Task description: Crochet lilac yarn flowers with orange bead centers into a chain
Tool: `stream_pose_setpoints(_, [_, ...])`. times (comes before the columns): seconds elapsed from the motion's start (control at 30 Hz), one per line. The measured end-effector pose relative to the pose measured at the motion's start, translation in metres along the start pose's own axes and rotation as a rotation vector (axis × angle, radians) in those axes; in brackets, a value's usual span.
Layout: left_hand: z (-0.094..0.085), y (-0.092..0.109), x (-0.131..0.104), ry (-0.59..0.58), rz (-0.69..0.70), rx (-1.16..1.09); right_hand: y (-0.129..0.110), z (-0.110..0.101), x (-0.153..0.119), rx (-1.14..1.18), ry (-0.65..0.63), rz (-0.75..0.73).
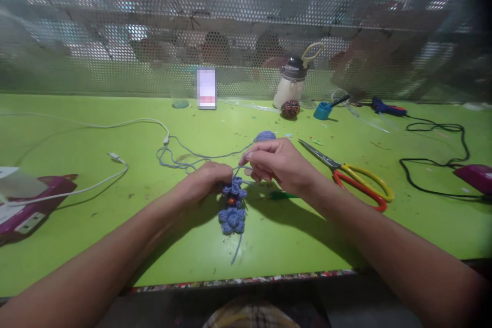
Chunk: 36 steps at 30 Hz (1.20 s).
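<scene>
A blue crocheted flower piece [232,219] hangs below my left hand [211,175], two flower shapes with a small red-orange bead [231,201] between them. My left thumb and fingers pinch its upper end. Just to the right, my right hand [274,161] is closed with thumb and forefinger together on blue-grey yarn [241,161] that rises from the piece. A loose yarn tail [237,250] dangles from the bottom flower. Behind my right hand lies the yarn ball [266,136], its strand looping left across the table. A green-handled tool [282,195] lies partly hidden under my right wrist.
Scissors [346,177] with red and yellow handles lie right of my right hand. Farther back stand a phone [206,88], a bottle [290,84], a multicoloured yarn ball [290,109] and a blue pot [323,110]. A glue gun [388,107] and power strips [34,205] flank the table.
</scene>
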<state>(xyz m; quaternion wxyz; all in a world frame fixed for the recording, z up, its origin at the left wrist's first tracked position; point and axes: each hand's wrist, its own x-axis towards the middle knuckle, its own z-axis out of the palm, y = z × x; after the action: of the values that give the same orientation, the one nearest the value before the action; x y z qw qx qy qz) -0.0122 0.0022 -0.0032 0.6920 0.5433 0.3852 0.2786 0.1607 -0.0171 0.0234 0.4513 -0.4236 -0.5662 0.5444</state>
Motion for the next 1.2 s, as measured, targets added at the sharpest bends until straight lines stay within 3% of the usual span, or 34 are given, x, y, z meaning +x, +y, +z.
stream_pose_setpoints(0.17, [-0.001, 0.001, -0.001, -0.036, -0.017, 0.052, -0.026, 0.003, 0.001, -0.624, 0.01, -0.096])
stream_pose_setpoints(0.23, [-0.003, 0.002, -0.001, -0.048, -0.029, 0.035, -0.032, 0.006, 0.003, -0.717, 0.022, -0.111])
stream_pose_setpoints(0.4, [-0.006, 0.002, 0.001, -0.029, -0.113, -0.076, -0.02, 0.012, 0.011, -0.256, 0.071, 0.076])
stream_pose_setpoints(0.5, [-0.004, 0.001, 0.001, -0.038, -0.198, -0.094, -0.013, 0.012, 0.012, -0.197, 0.068, 0.052])
stream_pose_setpoints(0.63, [-0.003, -0.001, 0.0, -0.017, -0.199, -0.071, -0.022, 0.01, 0.007, -0.586, 0.052, -0.072])
stream_pose_setpoints(0.83, [-0.008, 0.0, -0.001, -0.022, -0.231, -0.001, -0.049, 0.009, -0.004, -1.598, -0.028, -0.412])
stream_pose_setpoints(0.9, [-0.009, 0.001, -0.001, -0.026, -0.23, 0.012, -0.054, 0.005, -0.005, -1.799, -0.099, -0.506])
stream_pose_setpoints(1.07, [-0.007, 0.003, -0.002, -0.01, -0.249, 0.002, -0.057, -0.017, -0.001, -1.996, -0.163, -0.631])
stream_pose_setpoints(1.13, [-0.006, 0.004, -0.002, -0.003, -0.256, -0.011, -0.055, -0.023, 0.0, -1.982, -0.136, -0.603])
stream_pose_setpoints(1.2, [-0.005, 0.003, -0.002, -0.001, -0.259, 0.0, -0.055, -0.024, 0.0, -1.833, -0.1, -0.484])
